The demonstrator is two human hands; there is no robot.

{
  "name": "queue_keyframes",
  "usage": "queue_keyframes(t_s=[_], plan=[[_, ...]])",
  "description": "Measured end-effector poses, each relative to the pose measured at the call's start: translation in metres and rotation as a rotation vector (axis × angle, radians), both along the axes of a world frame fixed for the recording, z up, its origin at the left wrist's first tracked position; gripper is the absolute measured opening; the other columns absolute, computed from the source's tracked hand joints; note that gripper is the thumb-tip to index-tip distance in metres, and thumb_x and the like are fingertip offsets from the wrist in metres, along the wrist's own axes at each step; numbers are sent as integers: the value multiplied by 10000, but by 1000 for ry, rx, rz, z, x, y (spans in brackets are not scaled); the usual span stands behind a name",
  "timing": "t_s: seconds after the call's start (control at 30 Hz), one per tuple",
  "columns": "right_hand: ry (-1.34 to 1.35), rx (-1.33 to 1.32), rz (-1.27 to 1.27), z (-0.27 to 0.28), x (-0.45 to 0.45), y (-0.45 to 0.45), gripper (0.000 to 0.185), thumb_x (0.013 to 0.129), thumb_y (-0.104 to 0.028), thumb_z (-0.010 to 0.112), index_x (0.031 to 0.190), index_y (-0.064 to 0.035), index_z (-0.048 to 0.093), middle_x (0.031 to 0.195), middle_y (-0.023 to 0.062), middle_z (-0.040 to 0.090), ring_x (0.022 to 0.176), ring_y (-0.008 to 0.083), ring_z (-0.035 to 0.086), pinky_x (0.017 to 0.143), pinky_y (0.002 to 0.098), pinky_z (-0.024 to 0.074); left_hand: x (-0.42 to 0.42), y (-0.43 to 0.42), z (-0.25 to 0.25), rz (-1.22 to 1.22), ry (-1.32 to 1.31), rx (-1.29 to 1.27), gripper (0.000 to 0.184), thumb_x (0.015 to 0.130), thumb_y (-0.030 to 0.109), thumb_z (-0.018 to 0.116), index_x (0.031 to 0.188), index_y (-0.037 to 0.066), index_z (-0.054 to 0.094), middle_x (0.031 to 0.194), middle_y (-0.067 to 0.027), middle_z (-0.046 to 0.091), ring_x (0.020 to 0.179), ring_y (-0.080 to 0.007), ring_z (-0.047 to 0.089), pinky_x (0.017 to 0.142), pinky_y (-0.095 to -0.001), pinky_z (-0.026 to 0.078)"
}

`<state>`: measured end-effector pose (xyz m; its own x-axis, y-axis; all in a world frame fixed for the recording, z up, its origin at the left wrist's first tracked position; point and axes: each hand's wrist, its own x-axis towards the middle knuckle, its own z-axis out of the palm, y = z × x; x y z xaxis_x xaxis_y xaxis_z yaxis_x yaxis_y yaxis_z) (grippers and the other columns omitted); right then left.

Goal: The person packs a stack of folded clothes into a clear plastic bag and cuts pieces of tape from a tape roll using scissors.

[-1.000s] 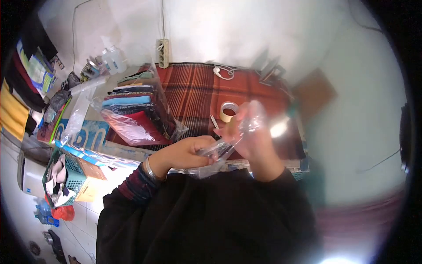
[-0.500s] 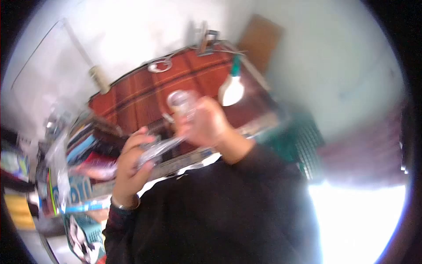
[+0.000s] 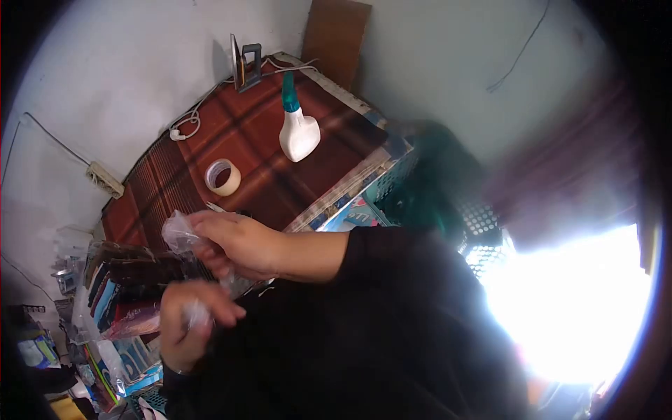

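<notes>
The right hand [image 3: 238,245] has its fingers curled round some thin, clear plastic [image 3: 179,232], which sits at 12 o'clock from the left hand [image 3: 180,318]. The left fingers are bent but blurry, with a shiny bit by the palm, and I cannot tell how hard they pinch. Soft, slow tugs seem best, clear of the bagged cloth stack [image 3: 108,288] at 10 o'clock, so nothing rips or snags

Wrap [image 3: 179,231]: thin clr plastic, crinkly, v. glossy. Tablecloth [image 3: 262,171]: woven-looking cloth, mostly matt. Bottle [image 3: 301,136]: smooth wht plastic, slight sheen, w/ grn plastic top [image 3: 290,94]. Tape [image 3: 227,187]: smooth, satiny. Sleeve [image 3: 395,255]: matt blk cloth. Basket [image 3: 481,220]: plastic w/ holes. Board [image 3: 337,38]: wood-look, matt. Wall [image 3: 434,63]: matt, fairly smooth.
</notes>
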<state>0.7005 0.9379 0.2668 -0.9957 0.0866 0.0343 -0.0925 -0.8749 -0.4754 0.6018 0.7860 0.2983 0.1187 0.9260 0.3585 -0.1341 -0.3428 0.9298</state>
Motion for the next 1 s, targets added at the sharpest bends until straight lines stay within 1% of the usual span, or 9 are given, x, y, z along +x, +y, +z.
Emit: queue_keyframes(t_s=[0.07,0.17,0.3,0.4,0.47,0.57,0.67,0.73,1.0], plan=[[27,312,-367,-10,-8,-3,230,952,-203,421,1136,-79,485,722,-16,446,603,63,400,520,221,330,-4,12,-26,374,112,-67,210,846,144,594,996,22,510,907,-122,588,969,-247,592,876,-382,447],[37,332,-445,-16,-15,1,198,937,-139,487,1118,-59,483,774,-7,521,677,52,489,561,202,396,-18,31,-58,673,412,37,305,858,139,578,1099,-4,457,968,-119,557,875,-208,573,821,-318,446],[-23,310,-590,-11,-14,10,179,915,-83,547,1087,-35,524,814,5,563,682,56,530,601,199,449,-9,45,-47,677,843,130,410,852,93,565,1213,-44,425,1021,-120,555,903,-224,568,833,-323,446],[-78,447,-564,-18,-15,6,136,907,-64,561,1037,-24,579,823,13,583,687,64,546,606,207,461,-10,44,-47,797,773,165,351,878,67,504,1203,-48,436,1018,-123,563,901,-198,566,830,-320,447],[-34,448,-520,-18,-16,-2,152,905,-48,553,1052,-25,585,863,25,609,739,75,572,630,208,473,-1,36,-45,809,381,180,352,890,49,415,1227,-54,431,1000,-123,567,886,-157,562,805,-284,446],[-55,473,-518,-15,-19,-13,159,903,-61,544,1040,7,589,879,42,620,727,81,581,645,217,477,-3,34,-48,935,473,254,370,893,58,372,1240,-60,419,1007,-122,570,877,-155,560,800,-273,443],[-27,417,-515,-20,-26,-12,194,901,-40,519,1075,17,584,903,49,626,753,94,584,664,228,479,-3,36,-35,847,390,252,376,886,62,357,1239,-52,424,1020,-159,577,890,-201,581,806,-293,449],[18,431,-498,-25,-26,-10,239,894,-31,510,1120,26,566,939,49,627,796,108,588,707,234,480,-3,36,-24,927,734,267,400,870,58,353,1253,-35,422,1005,-196,581,876,-264,605,792,-335,469],[37,551,-163,-21,-33,-12,185,895,-85,590,1056,7,599,937,33,631,854,101,591,762,250,478,-9,16,-29,983,778,-41,326,827,104,574,1110,7,443,929,-226,589,846,-417,607,729,-428,495]])
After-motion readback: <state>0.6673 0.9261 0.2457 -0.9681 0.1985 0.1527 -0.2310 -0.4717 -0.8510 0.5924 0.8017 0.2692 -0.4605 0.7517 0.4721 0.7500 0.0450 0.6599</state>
